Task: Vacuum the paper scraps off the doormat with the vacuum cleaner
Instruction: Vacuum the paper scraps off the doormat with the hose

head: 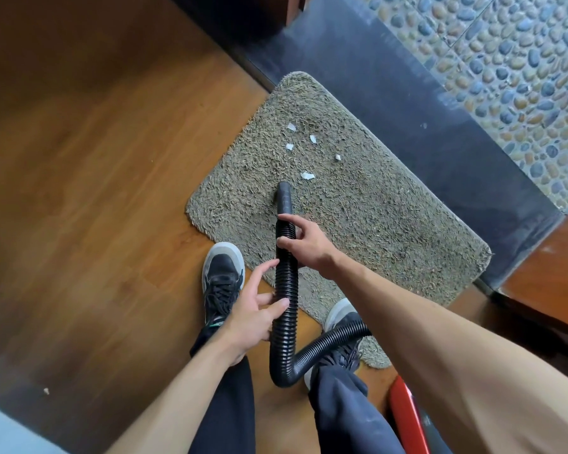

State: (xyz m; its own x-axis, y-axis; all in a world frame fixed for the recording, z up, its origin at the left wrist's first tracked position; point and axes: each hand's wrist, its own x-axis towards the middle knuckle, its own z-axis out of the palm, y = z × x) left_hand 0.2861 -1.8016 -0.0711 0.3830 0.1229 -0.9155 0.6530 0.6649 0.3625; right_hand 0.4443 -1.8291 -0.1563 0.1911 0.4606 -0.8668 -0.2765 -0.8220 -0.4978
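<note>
A shaggy beige doormat lies on the wooden floor, with several white paper scraps scattered on its far half. A black ribbed vacuum hose runs up from the lower right, and its smooth nozzle rests on the mat just short of the nearest scrap. My right hand grips the hose just behind the nozzle. Lower down the hose, my left hand touches its side with loosely spread fingers.
My two black sneakers stand at the mat's near edge, the left on the floor, the right partly under the hose. A red vacuum body shows at the bottom right. A dark stone threshold and pebble paving lie beyond.
</note>
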